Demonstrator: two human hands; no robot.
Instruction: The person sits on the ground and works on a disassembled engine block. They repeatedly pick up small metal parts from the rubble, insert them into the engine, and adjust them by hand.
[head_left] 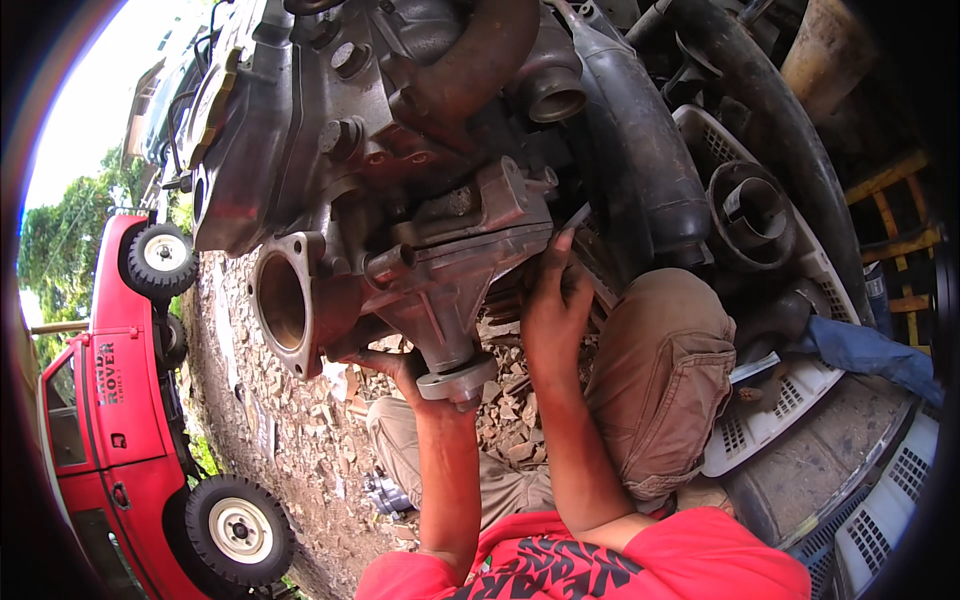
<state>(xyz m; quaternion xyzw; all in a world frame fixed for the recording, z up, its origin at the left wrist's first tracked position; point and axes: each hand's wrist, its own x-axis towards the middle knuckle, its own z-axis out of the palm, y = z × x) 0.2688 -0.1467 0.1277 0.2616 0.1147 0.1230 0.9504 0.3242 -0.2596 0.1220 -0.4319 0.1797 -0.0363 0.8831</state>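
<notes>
- Left hand (395, 368) cups under the grey water pump housing (455, 290), fingers curled against its underside beside the round flange (457, 380).
- Right hand (553, 300) presses on the pump's right edge, fingers closed around a slim tool (578, 215).
- Pump sits low on the greasy engine block (350, 120), above rubble ground (290, 400).
- Judgement: support the weight from below and keep the tool square.
- Red vehicle (110, 400) at left bears dark door lettering; white plastic crate (780, 400) at right.
</notes>
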